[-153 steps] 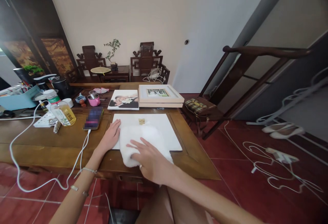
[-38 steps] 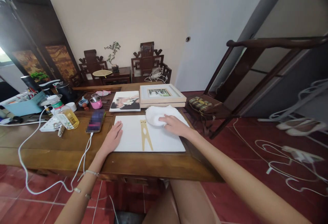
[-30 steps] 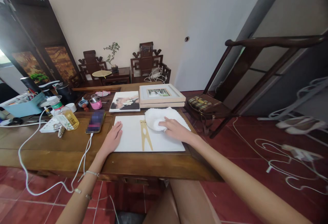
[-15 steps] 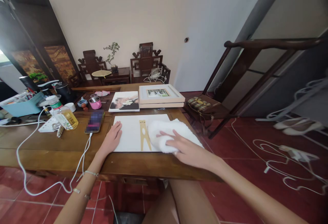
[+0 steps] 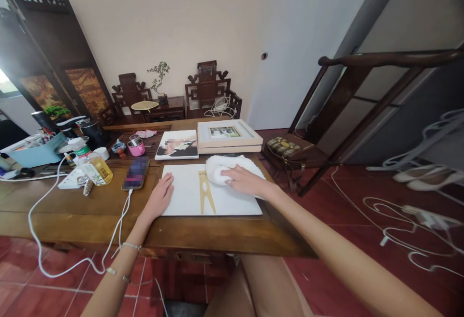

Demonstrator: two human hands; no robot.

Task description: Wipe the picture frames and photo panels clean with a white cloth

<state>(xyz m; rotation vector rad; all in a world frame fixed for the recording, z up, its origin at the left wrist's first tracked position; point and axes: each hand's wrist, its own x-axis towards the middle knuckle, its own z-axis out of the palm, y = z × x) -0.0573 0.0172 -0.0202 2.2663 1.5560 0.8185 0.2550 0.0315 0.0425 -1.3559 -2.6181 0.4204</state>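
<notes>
A white board lies flat near the table's front edge. On it is a tan A-shaped figure with small dark marks at its top. My left hand rests flat with fingers stretched on the board's left edge. My right hand grips a bunched, fluffy white cloth and presses it on the board's upper right part. The cloth covers the board's upper right corner and touches the top of the figure.
Behind the board are a photo panel and stacked picture frames. To the left are a phone on a white cable, a bottle, a pink cup and a blue bin. A chair with a plaid bag stands right.
My right hand has pushed the cloth away from me, up the board, baring its lower right corner. My left hand has stayed in place on the left edge.
</notes>
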